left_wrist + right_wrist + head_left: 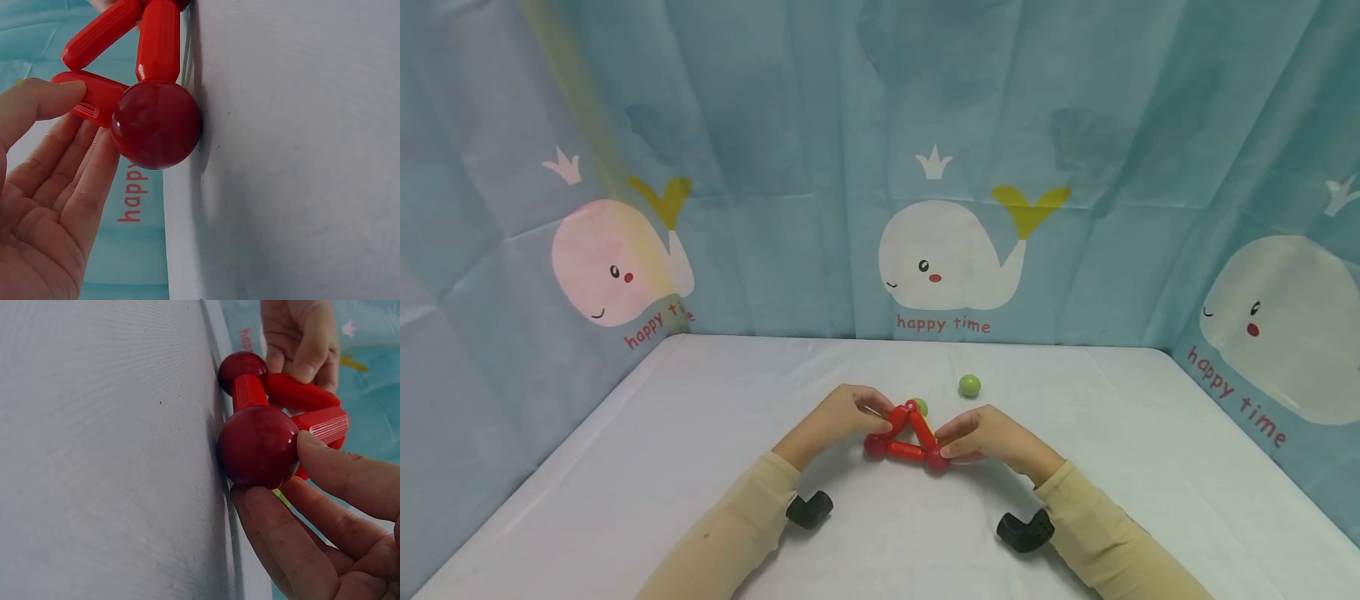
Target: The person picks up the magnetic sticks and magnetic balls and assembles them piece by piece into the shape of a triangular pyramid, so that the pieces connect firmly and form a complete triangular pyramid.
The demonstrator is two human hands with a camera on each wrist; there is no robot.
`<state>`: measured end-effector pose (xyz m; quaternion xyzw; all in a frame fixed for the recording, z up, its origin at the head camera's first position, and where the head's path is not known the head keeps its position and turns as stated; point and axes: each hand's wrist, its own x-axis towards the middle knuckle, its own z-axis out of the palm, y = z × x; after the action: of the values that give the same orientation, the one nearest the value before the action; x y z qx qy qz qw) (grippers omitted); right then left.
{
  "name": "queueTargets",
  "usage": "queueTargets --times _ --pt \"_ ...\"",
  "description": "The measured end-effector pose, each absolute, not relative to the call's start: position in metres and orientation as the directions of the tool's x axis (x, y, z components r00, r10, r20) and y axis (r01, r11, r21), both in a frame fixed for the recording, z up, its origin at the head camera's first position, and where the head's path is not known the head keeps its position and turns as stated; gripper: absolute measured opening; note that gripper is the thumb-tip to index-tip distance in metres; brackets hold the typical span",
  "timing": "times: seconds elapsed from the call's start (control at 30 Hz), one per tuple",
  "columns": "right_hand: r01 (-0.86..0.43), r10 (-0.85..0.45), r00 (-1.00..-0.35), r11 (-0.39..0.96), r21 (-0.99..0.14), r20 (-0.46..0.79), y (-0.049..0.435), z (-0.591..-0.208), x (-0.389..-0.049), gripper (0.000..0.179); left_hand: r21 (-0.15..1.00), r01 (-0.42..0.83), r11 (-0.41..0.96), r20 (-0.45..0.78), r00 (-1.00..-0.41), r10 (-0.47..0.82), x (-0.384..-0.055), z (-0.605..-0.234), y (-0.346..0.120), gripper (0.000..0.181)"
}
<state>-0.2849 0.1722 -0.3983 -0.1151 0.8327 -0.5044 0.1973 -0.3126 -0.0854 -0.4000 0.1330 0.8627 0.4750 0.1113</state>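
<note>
A triangle of red rods (906,451) and dark red balls (876,447) is on the white table between the two hands. My left hand (847,413) pinches the left rod (100,97) between thumb and fingers, just beside the left corner ball (156,125). At the right corner, my right hand (992,435) grips the dark red ball (257,447), its thumb on one side and fingers below. The rods' upper ends come together at the far tip of the triangle. Behind that tip, a green ball (922,407) is partly hidden, with a bit of yellow-green rod beside it.
Another green ball (970,385) lies farther back on the white table (1097,400). A light blue curtain (820,250) with printed whales hangs along the table's back and sides. Black curved pieces (809,510) sit at both wrists.
</note>
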Motion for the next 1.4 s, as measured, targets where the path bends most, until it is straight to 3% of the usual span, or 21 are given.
queueTargets --times 0.33,0.7,1.2,1.4 --pt "-0.068 -0.308 -0.944 0.532 -0.844 -0.118 0.164 -0.39 -0.284 0.032 0.844 0.142 0.518 -0.052 -0.938 0.342 -0.308 -0.397 -0.08 0.017" --pt "-0.101 -0.3 -0.95 0.556 -0.825 -0.085 0.147 -0.385 -0.289 0.026 0.851 0.154 0.502 -0.056 -0.925 0.377 -0.304 -0.398 -0.078 0.024" --pt "-0.116 -0.306 -0.951 0.489 -0.865 -0.045 0.145 -0.384 -0.291 0.029 0.834 0.185 0.52 -0.025 -0.928 0.371 -0.305 -0.397 -0.08 0.036" --pt "-0.123 -0.287 -0.958 0.477 -0.87 -0.022 0.145 -0.386 -0.29 0.039 0.827 0.2 0.525 -0.02 -0.924 0.382 -0.304 -0.398 -0.078 0.039"
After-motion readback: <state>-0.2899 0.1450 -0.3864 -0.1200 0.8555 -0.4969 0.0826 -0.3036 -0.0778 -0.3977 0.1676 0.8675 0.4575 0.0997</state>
